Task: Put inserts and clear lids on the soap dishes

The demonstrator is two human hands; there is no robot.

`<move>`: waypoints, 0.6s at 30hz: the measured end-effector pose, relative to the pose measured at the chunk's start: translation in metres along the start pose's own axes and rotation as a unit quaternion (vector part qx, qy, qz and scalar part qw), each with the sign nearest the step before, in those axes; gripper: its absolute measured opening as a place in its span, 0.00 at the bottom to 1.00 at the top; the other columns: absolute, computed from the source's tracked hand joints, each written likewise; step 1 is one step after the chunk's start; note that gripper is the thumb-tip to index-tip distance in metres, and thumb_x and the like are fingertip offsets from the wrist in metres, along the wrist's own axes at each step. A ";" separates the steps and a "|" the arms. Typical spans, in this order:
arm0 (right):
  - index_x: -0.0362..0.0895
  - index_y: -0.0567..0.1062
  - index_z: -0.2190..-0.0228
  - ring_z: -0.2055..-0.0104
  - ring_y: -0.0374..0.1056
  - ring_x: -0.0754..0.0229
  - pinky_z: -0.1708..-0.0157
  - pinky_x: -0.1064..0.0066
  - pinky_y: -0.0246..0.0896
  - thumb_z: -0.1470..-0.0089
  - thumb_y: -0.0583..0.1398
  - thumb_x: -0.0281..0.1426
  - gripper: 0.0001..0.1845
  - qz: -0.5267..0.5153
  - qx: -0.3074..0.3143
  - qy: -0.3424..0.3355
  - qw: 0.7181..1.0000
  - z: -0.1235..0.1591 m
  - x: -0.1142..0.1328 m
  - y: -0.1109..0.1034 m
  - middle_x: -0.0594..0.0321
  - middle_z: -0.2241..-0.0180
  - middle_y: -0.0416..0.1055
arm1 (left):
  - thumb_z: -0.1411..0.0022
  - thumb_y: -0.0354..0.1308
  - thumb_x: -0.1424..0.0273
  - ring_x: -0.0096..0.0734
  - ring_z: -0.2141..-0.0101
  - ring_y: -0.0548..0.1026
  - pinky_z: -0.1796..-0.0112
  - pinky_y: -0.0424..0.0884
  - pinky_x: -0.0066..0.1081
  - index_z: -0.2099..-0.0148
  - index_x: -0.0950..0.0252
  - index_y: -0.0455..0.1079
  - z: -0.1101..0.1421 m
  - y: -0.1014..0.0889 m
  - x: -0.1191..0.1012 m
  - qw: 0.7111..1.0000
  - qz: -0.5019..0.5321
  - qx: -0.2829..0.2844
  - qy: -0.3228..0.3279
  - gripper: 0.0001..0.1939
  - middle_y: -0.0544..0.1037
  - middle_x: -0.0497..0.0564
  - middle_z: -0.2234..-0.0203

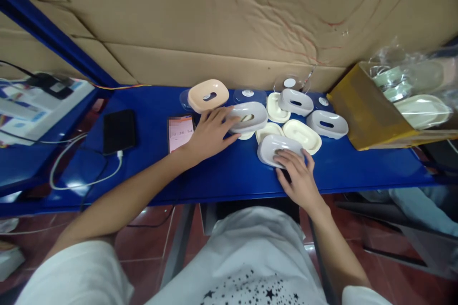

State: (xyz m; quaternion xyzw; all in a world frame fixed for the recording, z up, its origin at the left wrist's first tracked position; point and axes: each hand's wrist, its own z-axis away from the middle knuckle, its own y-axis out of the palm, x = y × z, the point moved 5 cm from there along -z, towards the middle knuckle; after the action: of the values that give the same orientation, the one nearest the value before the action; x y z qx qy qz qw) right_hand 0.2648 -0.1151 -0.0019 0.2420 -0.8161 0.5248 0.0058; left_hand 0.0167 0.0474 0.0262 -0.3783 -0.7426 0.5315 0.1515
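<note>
My left hand (pixel 213 129) has its fingers over the left end of a grey oval soap dish (pixel 255 116) with a slot in its base, thumb below the rim. My right hand (pixel 296 174) grips the near right side of another grey soap dish (pixel 269 147), its fingertips inside the hollow. Cream oval trays (pixel 303 136) lie between and behind these two, partly covered. Two more grey soap dishes, one at the back (pixel 296 102) and one to the right (pixel 327 124), rest close by. A peach soap dish (pixel 208 96) stands behind my left hand.
Clear plastic lids (pixel 249 96) with round white labels lie along the cardboard wall (pixel 200 24). A lit phone (pixel 179 129) is beside my left wrist; a black power bank (pixel 119 131) with a white cable sits farther left. An open carton (pixel 372 124) of wrapped dishes stands right on the blue table (pixel 222 181).
</note>
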 end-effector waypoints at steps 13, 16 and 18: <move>0.49 0.75 0.40 0.38 0.75 0.47 0.29 0.47 0.46 0.23 0.56 0.36 0.16 0.064 -0.037 0.075 0.994 -0.002 -0.005 0.000 0.55 0.41 0.82 | 0.29 0.64 0.60 0.54 0.36 0.73 0.33 0.70 0.58 0.53 0.59 0.75 0.019 -0.018 -0.018 0.992 0.093 -0.074 0.047 0.10 0.80 0.55 0.43; 0.49 0.76 0.39 0.39 0.76 0.47 0.31 0.48 0.50 0.23 0.56 0.36 0.17 0.062 -0.039 0.074 0.995 -0.004 -0.007 -0.002 0.55 0.41 0.82 | 0.31 0.67 0.60 0.54 0.37 0.73 0.35 0.71 0.59 0.55 0.59 0.75 0.030 -0.023 -0.022 0.991 0.098 -0.070 0.066 0.09 0.80 0.56 0.42; 0.49 0.75 0.38 0.41 0.77 0.46 0.35 0.51 0.57 0.23 0.56 0.37 0.18 0.047 -0.066 0.089 0.993 -0.006 -0.011 -0.005 0.54 0.42 0.82 | 0.33 0.69 0.61 0.54 0.38 0.73 0.36 0.72 0.58 0.56 0.59 0.75 0.039 -0.024 -0.026 0.989 0.110 -0.046 0.085 0.09 0.80 0.57 0.42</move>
State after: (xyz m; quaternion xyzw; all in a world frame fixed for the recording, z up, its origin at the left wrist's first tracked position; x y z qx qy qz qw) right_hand 0.2753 -0.1073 0.0023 0.1546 -0.8558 0.4887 0.0697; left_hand 0.0001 -0.0008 0.0371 -0.5077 -0.7048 0.4762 0.1369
